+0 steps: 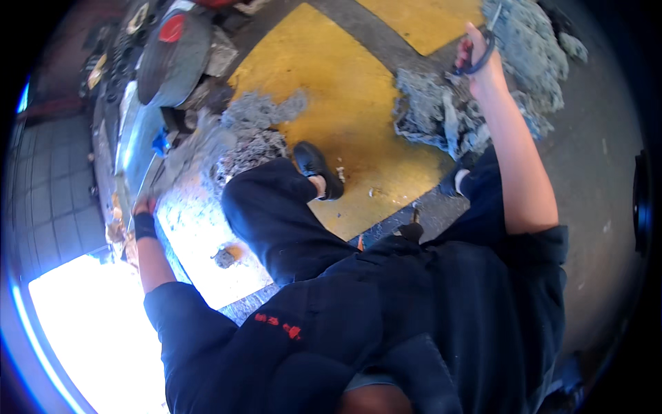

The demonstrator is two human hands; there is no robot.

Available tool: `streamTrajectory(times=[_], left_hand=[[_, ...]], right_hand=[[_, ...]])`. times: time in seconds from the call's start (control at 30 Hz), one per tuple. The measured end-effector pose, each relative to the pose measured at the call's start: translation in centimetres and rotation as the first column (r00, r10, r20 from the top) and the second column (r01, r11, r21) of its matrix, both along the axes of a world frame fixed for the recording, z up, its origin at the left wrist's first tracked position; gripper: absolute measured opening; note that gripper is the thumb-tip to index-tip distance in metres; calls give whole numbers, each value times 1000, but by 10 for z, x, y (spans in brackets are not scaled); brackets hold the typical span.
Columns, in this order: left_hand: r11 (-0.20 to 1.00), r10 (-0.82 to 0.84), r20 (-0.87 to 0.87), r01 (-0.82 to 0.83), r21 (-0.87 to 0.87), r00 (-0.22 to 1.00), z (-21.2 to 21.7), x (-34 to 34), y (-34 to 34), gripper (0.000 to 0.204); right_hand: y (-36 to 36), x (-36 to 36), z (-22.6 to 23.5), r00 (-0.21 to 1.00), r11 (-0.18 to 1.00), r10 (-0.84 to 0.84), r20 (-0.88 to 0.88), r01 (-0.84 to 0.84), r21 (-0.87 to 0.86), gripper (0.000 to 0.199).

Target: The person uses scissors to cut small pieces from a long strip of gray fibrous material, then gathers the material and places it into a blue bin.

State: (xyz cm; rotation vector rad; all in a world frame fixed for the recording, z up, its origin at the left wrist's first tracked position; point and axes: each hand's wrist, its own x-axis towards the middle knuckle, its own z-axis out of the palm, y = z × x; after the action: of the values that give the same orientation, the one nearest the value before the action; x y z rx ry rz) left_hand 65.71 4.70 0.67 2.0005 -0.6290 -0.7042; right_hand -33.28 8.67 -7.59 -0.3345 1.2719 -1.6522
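Observation:
My right hand point(483, 62) is raised at the upper right, with its fingers closed through the dark handles of a pair of scissors point(477, 63). The blades point up and away, over a large heap of grey fibre point(527, 55). Below and left of that hand lies another grey fibre clump point(427, 107). On the far left my left hand point(143, 205), a black band at its wrist, reaches to the edge of a metal machine part point(141, 155). Glare and small size hide its fingers. Nearest to it is a stretch of grey fibre point(196, 155).
Yellow floor plates point(324, 83) with dark strips lie ahead of my feet. A large round disc with a red centre point(172, 58) stands at the upper left. A small blue part point(161, 141) sits by the machine. One small grey tuft point(224, 258) lies on the bright ground.

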Motion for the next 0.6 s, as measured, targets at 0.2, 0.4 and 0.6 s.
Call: streamTrajectory(times=[0.2, 0.4, 0.6], left_hand=[[348, -937, 349, -112, 931, -18, -106, -56, -66, 36], [97, -906, 424, 971, 218, -5, -272, -455, -153, 13], [-32, -956, -294, 998, 46, -17, -363, -754, -35, 22]], right_hand=[[7, -9, 32, 985, 986, -139, 99, 129, 101, 36], [14, -24, 31, 981, 981, -190, 36, 189, 39, 30], [20, -36, 38, 924, 936, -347, 163, 330, 123, 18]])
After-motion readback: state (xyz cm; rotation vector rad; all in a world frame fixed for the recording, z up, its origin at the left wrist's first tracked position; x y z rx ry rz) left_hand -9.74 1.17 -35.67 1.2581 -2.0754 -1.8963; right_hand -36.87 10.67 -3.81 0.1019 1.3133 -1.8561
